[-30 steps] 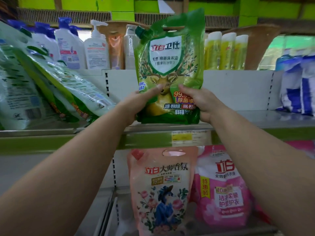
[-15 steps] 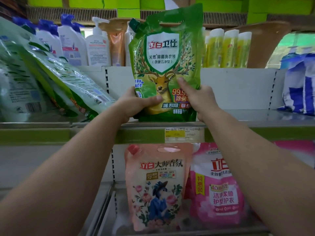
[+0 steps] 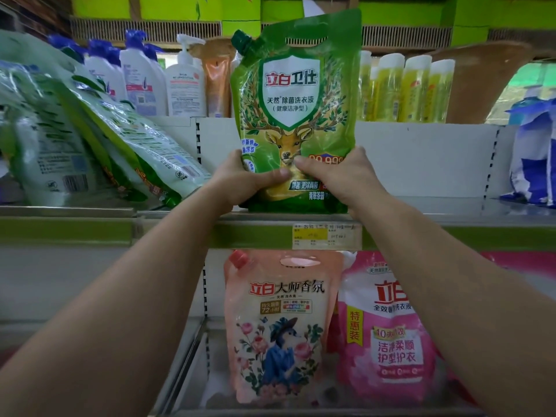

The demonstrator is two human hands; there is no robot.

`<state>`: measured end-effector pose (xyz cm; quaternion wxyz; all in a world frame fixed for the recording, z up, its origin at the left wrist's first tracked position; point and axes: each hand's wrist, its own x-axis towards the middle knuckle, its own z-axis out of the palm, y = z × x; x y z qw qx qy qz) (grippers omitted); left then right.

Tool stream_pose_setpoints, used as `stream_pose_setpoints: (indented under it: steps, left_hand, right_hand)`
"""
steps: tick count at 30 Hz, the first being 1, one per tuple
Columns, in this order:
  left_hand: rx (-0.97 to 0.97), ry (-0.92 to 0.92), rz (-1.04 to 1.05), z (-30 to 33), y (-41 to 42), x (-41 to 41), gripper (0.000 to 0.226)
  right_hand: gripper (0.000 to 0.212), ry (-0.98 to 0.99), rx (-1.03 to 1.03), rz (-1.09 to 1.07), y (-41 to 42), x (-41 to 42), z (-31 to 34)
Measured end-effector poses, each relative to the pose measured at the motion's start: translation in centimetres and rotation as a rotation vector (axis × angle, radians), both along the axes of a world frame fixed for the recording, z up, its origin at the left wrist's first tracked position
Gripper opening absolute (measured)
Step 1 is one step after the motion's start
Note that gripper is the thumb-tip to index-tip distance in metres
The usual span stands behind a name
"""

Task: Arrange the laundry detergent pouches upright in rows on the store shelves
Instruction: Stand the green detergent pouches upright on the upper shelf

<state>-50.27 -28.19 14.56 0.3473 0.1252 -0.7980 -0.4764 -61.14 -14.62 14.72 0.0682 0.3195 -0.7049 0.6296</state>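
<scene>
A green detergent pouch with a deer picture stands upright near the front edge of the middle shelf. My left hand grips its lower left side, thumb across the front. My right hand grips its lower right side, thumb on the front too. To the left, several green pouches lean back toward the left in a slanted stack. On the lower shelf a peach pouch and a pink pouch stand upright side by side.
White pump bottles and yellow bottles line the shelf behind the back panel. A blue and white pouch stands at the far right. A price tag sits on the green shelf rail. Bare shelf lies right of the green pouch.
Both hands have closed further in on the green pouch, and their thumbs now meet on its front. The pouch stands straighter on the shelf.
</scene>
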Motion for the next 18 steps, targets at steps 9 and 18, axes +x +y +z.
stream_pose_setpoints:
  steps: [9, 18]
  left_hand:
    - [0.013, -0.050, 0.007, 0.1, -1.1, -1.1, 0.078]
    - [-0.017, -0.049, 0.105, 0.6, -1.2, -2.3, 0.084]
  right_hand:
    - [0.076, -0.040, 0.017, -0.032, -0.7, -0.4, 0.2]
    - [0.066, -0.072, -0.042, 0.010, -0.5, -1.1, 0.3]
